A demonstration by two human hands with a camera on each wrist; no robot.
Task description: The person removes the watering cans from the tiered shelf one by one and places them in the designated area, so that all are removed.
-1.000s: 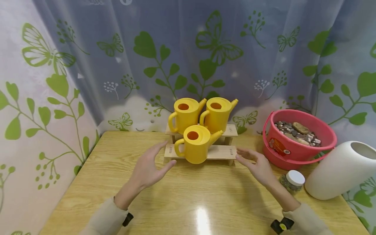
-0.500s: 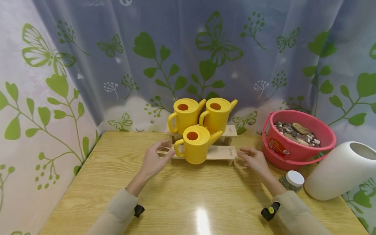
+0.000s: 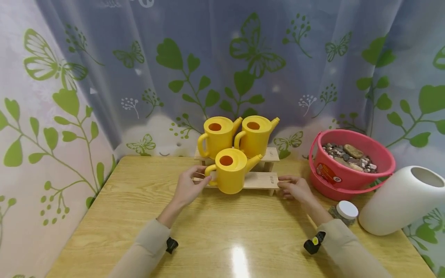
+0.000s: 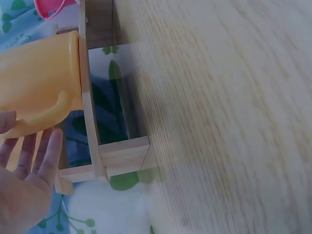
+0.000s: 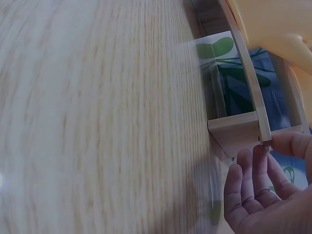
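Three yellow watering cans stand on a two-step wooden shelf (image 3: pixel 259 180). The front watering can (image 3: pixel 230 175) is on the lower step, its spout pointing right. Behind it, the left watering can (image 3: pixel 217 135) and right watering can (image 3: pixel 255 135) share the upper step. My left hand (image 3: pixel 189 187) is at the front can's handle (image 4: pixel 46 117), thumb on the near side and fingers behind it. At the lower step's right end, my right hand (image 3: pixel 295 189) pinches the board's corner (image 5: pixel 264 135) between thumb and forefinger, its other fingers below.
To the right stands a pink bucket (image 3: pixel 321 154) filled with stones (image 3: pixel 351 156). A white-lidded jar (image 3: pixel 345 212) and a white vase (image 3: pixel 393 204) stand nearer on the wooden table (image 3: pixel 139 200). A patterned curtain (image 3: pixel 208 58) hangs behind the shelf.
Both hands have moved inward. The left has come from beside the shelf to the front can's handle, and the right has closed on the shelf's right end. The cans stay put.
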